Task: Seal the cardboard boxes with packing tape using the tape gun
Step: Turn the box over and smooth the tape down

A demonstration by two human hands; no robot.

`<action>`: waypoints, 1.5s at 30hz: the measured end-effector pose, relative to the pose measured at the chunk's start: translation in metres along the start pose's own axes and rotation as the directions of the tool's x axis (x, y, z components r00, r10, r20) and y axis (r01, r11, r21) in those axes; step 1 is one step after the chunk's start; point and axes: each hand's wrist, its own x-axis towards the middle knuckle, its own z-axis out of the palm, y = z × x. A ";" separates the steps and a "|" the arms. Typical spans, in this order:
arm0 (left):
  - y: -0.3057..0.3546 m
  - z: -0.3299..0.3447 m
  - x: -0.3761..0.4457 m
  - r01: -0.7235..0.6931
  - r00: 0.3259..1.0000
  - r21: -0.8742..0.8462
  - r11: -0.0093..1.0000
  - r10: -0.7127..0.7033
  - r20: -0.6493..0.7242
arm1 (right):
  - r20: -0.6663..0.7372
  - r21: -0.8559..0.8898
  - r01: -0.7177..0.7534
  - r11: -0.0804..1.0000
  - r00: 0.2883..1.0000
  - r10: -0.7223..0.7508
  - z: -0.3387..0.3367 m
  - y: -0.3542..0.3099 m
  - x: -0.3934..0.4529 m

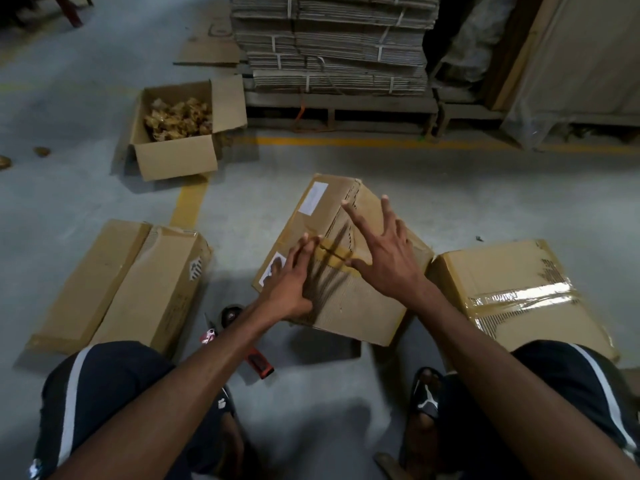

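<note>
A closed cardboard box (360, 306) with a brown tape strip across its seam lies tilted on the floor in front of me. My left hand (289, 282) presses flat on its left side with straight fingers. My right hand (382, 252) hovers over or touches the box top, fingers spread wide. The red-handled tape gun (239, 336) lies on the floor below my left forearm, partly hidden by it. Neither hand holds it.
A taped box (519, 292) lies at the right, and a long box (138, 285) lies at the left. An open box (180, 133) with brown scraps stands further back. Behind it rises a pallet of flat cartons (332, 46). Yellow floor lines cross the concrete.
</note>
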 end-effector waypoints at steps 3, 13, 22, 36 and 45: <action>-0.002 0.000 0.000 -0.040 0.999 0.017 0.999 0.041 -0.015 | -0.004 0.012 -0.010 1.000 1.000 0.010 -0.004 0.004 0.006; 0.002 0.002 -0.005 -0.090 0.995 0.032 0.995 0.091 -0.028 | 0.125 -0.050 -0.048 0.998 0.991 0.053 -0.014 0.006 0.039; 0.004 0.000 -0.009 -0.100 0.993 0.048 0.994 0.103 -0.051 | 0.086 0.021 -0.060 0.998 0.995 0.058 -0.008 0.000 0.054; -0.018 -0.005 -0.016 0.486 0.830 -0.766 0.421 -0.497 0.254 | 0.029 0.188 0.056 0.981 0.998 -0.062 -0.001 -0.015 0.057; -0.025 -0.025 -0.015 0.356 0.868 -0.619 0.700 -0.493 -0.059 | -0.026 0.356 0.011 0.935 1.000 -0.002 -0.008 0.005 0.047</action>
